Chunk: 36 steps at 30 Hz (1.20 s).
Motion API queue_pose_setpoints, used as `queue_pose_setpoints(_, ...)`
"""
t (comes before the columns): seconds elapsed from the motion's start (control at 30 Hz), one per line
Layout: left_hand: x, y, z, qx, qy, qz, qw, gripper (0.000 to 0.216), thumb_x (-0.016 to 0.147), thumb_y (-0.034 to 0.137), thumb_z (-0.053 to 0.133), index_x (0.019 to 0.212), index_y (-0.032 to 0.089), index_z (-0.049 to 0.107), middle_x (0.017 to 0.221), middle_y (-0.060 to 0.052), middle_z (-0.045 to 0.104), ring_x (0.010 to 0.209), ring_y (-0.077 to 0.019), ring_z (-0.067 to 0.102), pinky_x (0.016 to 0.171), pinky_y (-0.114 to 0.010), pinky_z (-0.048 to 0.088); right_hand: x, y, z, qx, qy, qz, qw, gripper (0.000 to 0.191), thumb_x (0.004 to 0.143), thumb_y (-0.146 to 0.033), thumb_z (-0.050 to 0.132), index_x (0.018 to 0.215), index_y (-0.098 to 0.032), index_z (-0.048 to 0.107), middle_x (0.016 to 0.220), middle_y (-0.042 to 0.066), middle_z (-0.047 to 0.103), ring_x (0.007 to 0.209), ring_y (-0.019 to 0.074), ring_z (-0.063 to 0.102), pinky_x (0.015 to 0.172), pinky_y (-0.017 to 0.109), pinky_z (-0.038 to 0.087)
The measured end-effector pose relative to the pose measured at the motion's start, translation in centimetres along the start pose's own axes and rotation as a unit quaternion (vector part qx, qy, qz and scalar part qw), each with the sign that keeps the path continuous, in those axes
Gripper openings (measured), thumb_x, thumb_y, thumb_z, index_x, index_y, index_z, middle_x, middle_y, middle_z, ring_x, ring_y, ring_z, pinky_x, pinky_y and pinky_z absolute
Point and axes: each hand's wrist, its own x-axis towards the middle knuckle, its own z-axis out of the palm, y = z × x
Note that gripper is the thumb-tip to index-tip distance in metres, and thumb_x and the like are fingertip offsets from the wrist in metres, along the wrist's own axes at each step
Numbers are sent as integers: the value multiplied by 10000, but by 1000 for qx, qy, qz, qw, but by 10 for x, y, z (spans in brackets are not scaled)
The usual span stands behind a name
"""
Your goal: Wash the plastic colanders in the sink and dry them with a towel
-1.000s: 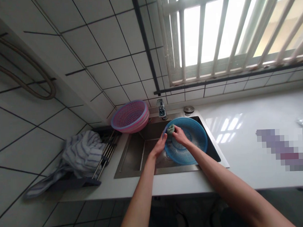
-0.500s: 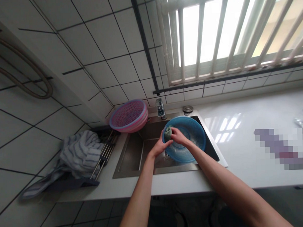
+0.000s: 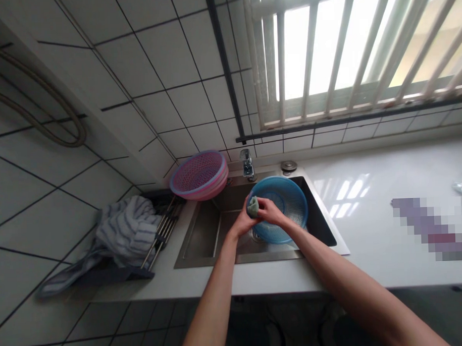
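Observation:
A blue plastic basket (image 3: 298, 203) with a mesh wall is held tilted over the steel sink (image 3: 202, 229). My left hand (image 3: 243, 220) grips its left rim, fingers on the outside. A green scrubbing cloth (image 3: 252, 206), bunched up, lies against the inner wall by that rim. My right hand (image 3: 268, 211) is closed on the cloth, pressing it to the basket. The fingertips of both hands are partly hidden by the cloth and the rim.
Behind the sink stands a chrome faucet (image 3: 247, 165), with a drain strainer (image 3: 289, 166) to its right. Stacked pink baskets (image 3: 201, 176) rest at the back left corner. A striped towel (image 3: 126, 224) lies over a rack at left. A pixelated item (image 3: 426, 224) lies on the counter.
My right hand has moved the cloth slightly left, onto the basket's rim. The basket has shifted a little left and its tilt has changed. The view has moved slightly.

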Motion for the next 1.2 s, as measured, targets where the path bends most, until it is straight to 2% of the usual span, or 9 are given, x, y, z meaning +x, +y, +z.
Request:
queue_pose_setpoints(0.23,2,1,5,42,-19,26,999,1189,665,379,986,1662,244,352,1677,-178,438,1559,-379,426,1345,-555,243,6,3,-3,7,209,45,977,176,751,-313,551,853,-206,647,848,21,700,773,188,572,746,280,492)
queue_pose_setpoints(0.43,-2,6,0,26,11,-14,999,1161,712,384,940,1675,228,311,1592,-165,544,1472,-359,537,1320,-555,296,2,9,6,46,-37,60,996,190,724,-283,586,856,-197,691,895,45,745,840,223,629,841,329,526)
queue_pose_setpoints(0.5,-3,9,-1,36,6,-5,999,1127,718,386,937,1667,247,345,1631,-150,511,1521,-359,486,1339,-542,260,1,12,4,-2,2,76,997,196,716,-241,578,865,-207,702,907,52,762,833,233,634,828,335,519)
queue_pose_setpoints(0.67,-1,14,7,22,-37,23,999,1090,730,408,949,1657,284,388,1707,-142,421,1568,-369,422,1341,-536,260,6,19,-16,-78,244,107,961,211,772,-241,525,921,-228,674,912,58,747,808,223,610,808,322,502)
queue_pose_setpoints(0.73,-1,14,8,17,-33,14,999,1125,729,421,951,1672,278,353,1699,-152,428,1555,-372,440,1334,-546,272,7,22,-19,-64,208,94,971,221,769,-251,524,928,-224,675,940,62,749,835,226,624,827,328,504)
queue_pose_setpoints(0.9,-3,15,-3,37,-25,1,999,1120,713,429,961,1652,257,375,1694,-145,436,1577,-372,406,1350,-533,231,4,24,-5,-12,-28,77,997,206,669,-228,570,846,-215,674,902,51,744,811,222,624,786,322,512)
queue_pose_setpoints(0.97,-3,17,-3,31,-18,3,999,1086,724,439,956,1637,257,397,1688,-144,446,1575,-369,410,1348,-533,234,5,21,-5,5,26,70,997,222,710,-253,554,894,-215,672,907,49,729,813,219,614,773,315,513)
queue_pose_setpoints(1.1,-3,17,4,7,-18,-13,1000,1104,719,453,964,1638,247,388,1645,-170,494,1524,-381,477,1320,-565,292,7,15,-15,-60,236,70,967,175,817,-285,508,927,-234,634,918,52,700,816,220,589,788,320,500)
queue_pose_setpoints(1.2,-4,15,5,10,-25,-16,1000,1123,714,456,967,1647,248,376,1647,-171,490,1527,-385,474,1320,-570,295,2,17,-18,-93,162,66,980,141,816,-263,528,892,-233,643,919,56,715,801,220,590,789,327,481)
